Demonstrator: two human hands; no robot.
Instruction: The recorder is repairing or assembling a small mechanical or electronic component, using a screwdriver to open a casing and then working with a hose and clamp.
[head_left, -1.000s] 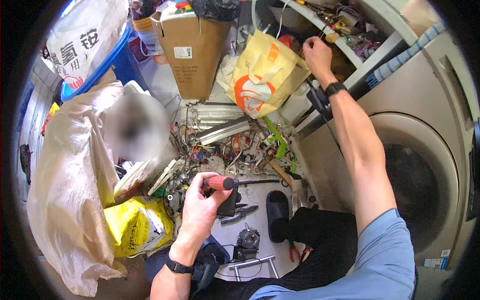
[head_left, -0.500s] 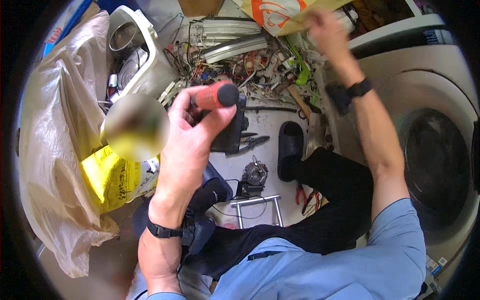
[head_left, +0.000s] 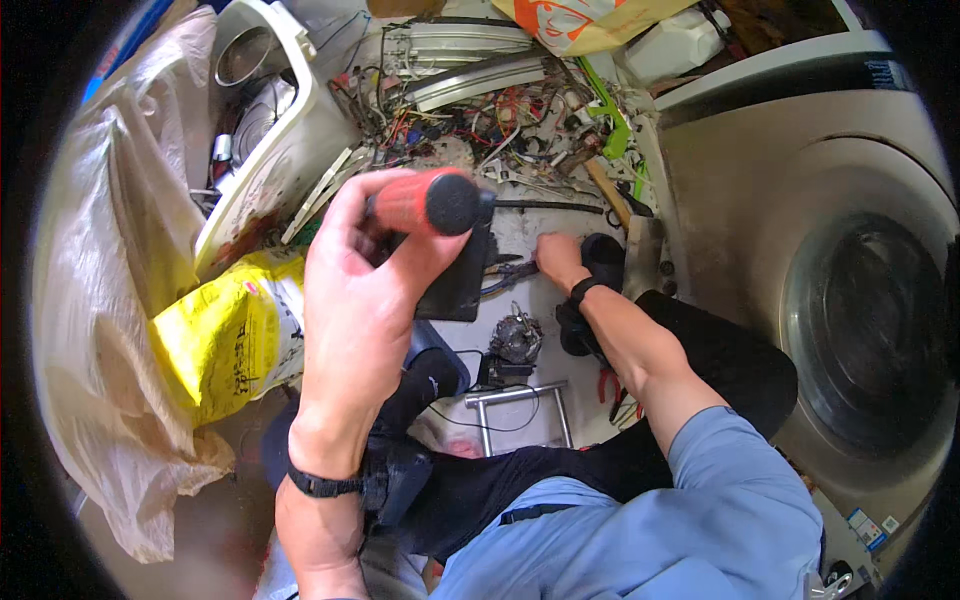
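The left hand (head_left: pixel 365 290) is raised close under the head camera, and its fingers (head_left: pixel 345 205) are wrapped around a tool with a red handle (head_left: pixel 415 200) that ends in a black cap. The handle's long axis runs roughly left to right across the view, cap end toward the right, level with the fingertips. What lies below the handle, shaft or tip, is hidden behind the hand.

The right hand (head_left: pixel 558 262) is extended forward and down to the floor (head_left: pixel 520 225). It rests at the right end of a small dark tool (head_left: pixel 512 268) lying flat, long axis left to right. Whether those fingers are closed on it cannot be told; they are curled and turned away from the camera.

The right hand is the nearer one to the floor items. A small motor-like part (head_left: pixel 515 340) sits just nearer the person, and a tangle of wires (head_left: pixel 480 125) lies beyond. A washing machine (head_left: pixel 830 260) stands to the right.
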